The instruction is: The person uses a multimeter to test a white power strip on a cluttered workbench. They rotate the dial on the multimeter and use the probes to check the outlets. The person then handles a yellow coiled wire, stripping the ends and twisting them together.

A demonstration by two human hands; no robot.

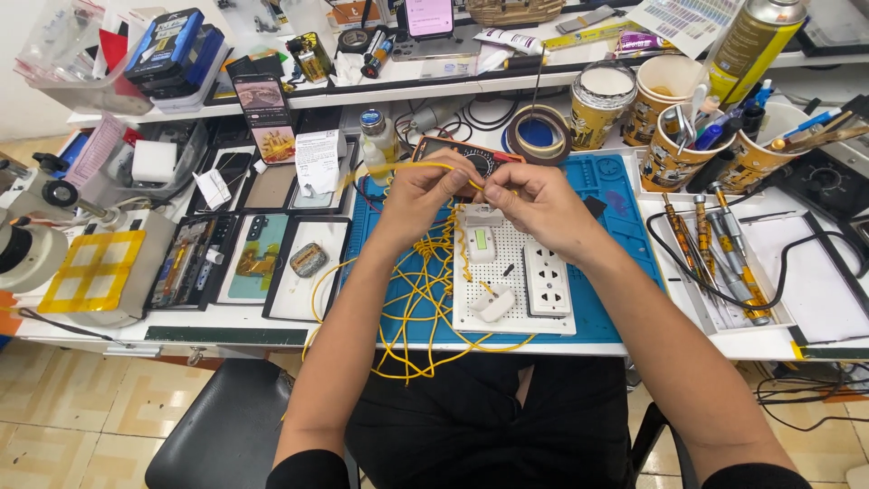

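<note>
My left hand (424, 195) and my right hand (536, 201) meet above a blue work mat (625, 272), both pinching the same thin yellow wire (425, 166) between the fingertips. A loose tangle of that yellow wire (424, 299) spills below the hands and over the bench's front edge. Under the hands lies a white perforated board (509, 312) carrying a white socket strip (547, 278), a small white switch module (481, 244) and a white plug (493, 304). A dark multimeter (480, 158) sits just behind the hands.
Opened phones (258, 258) lie in black trays to the left, beside a microscope base with yellow tape (95, 269). Paper cups of tools (674, 154), a tape roll (538, 134), a spray can (753, 41) and screwdrivers (715, 249) stand to the right. A cluttered shelf (362, 77) runs along the back.
</note>
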